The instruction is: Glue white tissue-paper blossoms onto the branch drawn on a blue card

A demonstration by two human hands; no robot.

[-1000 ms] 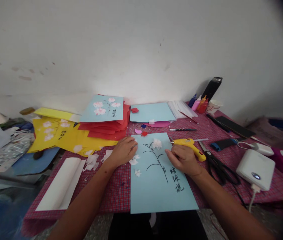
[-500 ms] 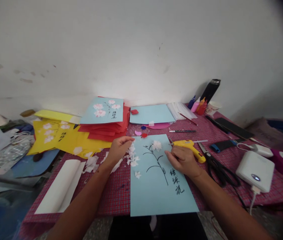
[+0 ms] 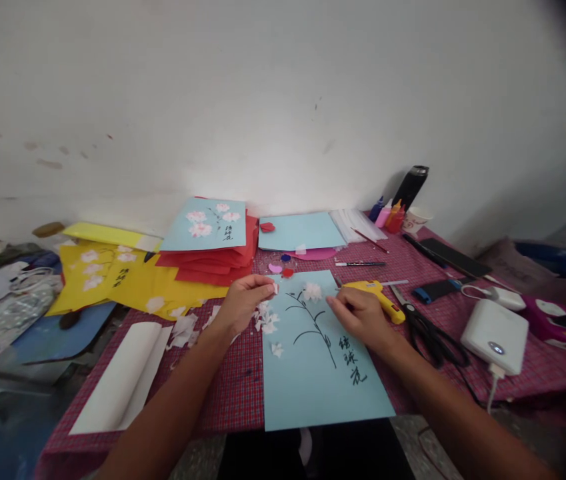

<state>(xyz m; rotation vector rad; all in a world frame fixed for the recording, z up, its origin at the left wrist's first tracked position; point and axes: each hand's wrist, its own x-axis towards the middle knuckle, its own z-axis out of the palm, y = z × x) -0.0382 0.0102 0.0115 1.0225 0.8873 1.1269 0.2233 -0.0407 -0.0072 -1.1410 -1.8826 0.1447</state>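
Note:
A light blue card (image 3: 307, 393) lies in front of me, with a black ink branch (image 3: 317, 325), handwritten characters and one white paper flower (image 3: 312, 291) near its top. My left hand (image 3: 243, 301) is above the card's upper left edge, pinching a small pale paper flower piece (image 3: 276, 289) between thumb and fingertips. Below it, loose white paper flowers (image 3: 267, 320) lie along the left edge. On the other side my right hand (image 3: 363, 319) is curled closed at the card's right edge, beside the yellow glue gun (image 3: 373, 293). Its fingers hide whatever they may hold.
Black scissors (image 3: 427, 333) and a white power bank (image 3: 497, 337) lie to the right. Paint bottles (image 3: 387, 215) and a black flask (image 3: 410, 187) stand behind. Red sheets (image 3: 215, 263) under a finished blue card (image 3: 205, 223) are at back left; folded white paper (image 3: 117, 380) lies front left.
The view has shifted slightly. My left hand has turned a little, and the pale paper piece at its fingertips now shows. My right hand remains closed near the glue gun.

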